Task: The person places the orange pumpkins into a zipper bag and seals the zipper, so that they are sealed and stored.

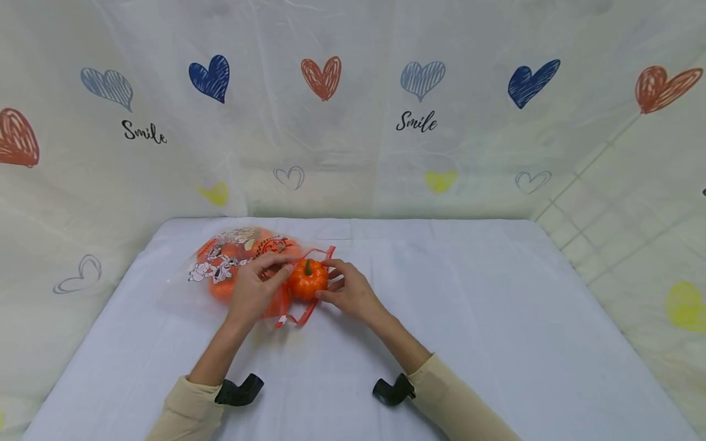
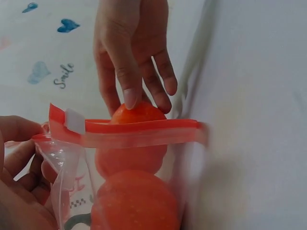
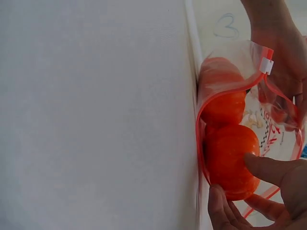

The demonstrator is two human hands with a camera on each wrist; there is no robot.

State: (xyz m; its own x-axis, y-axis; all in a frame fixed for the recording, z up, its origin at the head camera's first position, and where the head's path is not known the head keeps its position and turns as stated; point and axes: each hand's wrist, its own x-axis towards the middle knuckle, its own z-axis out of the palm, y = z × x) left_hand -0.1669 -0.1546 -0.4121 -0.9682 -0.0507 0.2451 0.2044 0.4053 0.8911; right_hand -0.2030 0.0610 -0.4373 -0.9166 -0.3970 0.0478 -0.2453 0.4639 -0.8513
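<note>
A clear zip bag (image 1: 190, 297) with a red edge and printed cartoon figures lies on its side at the left of the table. Several orange pumpkins (image 2: 136, 201) fill it, seen through the plastic. At the bag's open mouth sits a small orange pumpkin (image 1: 307, 282) with a green stem. My right hand (image 1: 353, 295) grips this pumpkin between thumb and fingers, from the right. On the other side, my left hand (image 1: 252, 291) pinches the bag's upper edge and holds the mouth apart. A white slider (image 3: 266, 65) sits at one end of the red zip.
A white cloth covers the table (image 1: 469, 318). Behind it hangs a pale sheet (image 1: 364, 147) printed with hearts and the word "Smile". Each beige sleeve has a black wrist mount (image 1: 239, 391) at its cuff.
</note>
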